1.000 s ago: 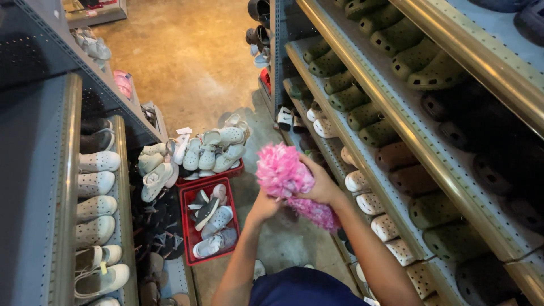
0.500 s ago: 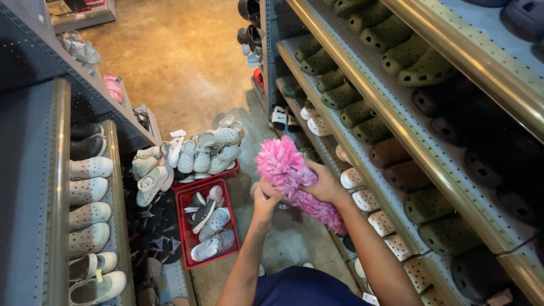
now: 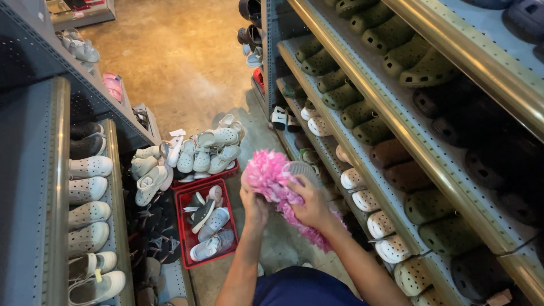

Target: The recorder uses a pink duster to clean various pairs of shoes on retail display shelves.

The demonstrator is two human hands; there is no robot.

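Pink fluffy duster (image 3: 272, 180), shaggy synthetic strands, held up in mid-air over the aisle floor, between the two shelf runs. Both hands on it. Left hand (image 3: 253, 199) closed around the left underside of the fluffy head, fingers mostly buried in the strands. Right hand (image 3: 309, 203) gripping from the right, fingers curled over the top of the pink mass, thumb side toward the camera. A grey ribbed sole-like surface (image 3: 301, 169) shows just behind the pink fluff near the right hand's fingertips; can't tell if it's part of the same item. More pink strands trail down under the right forearm.

Below left of the hands: red plastic crate (image 3: 182, 226) on the floor, holding a few grey and white clog shoes. A loose pile of white perforated clogs (image 3: 211, 148) sits just behind the crate's far edge. Left grey metal shelf (image 3: 56, 187) carries a row of white clogs along its front edge. Right grey perforated metal shelving (image 3: 396, 113) carries olive green clogs (image 3: 362, 110) on upper tiers, brown and white ones lower down. Bare concrete floor (image 3: 175, 62) beyond.
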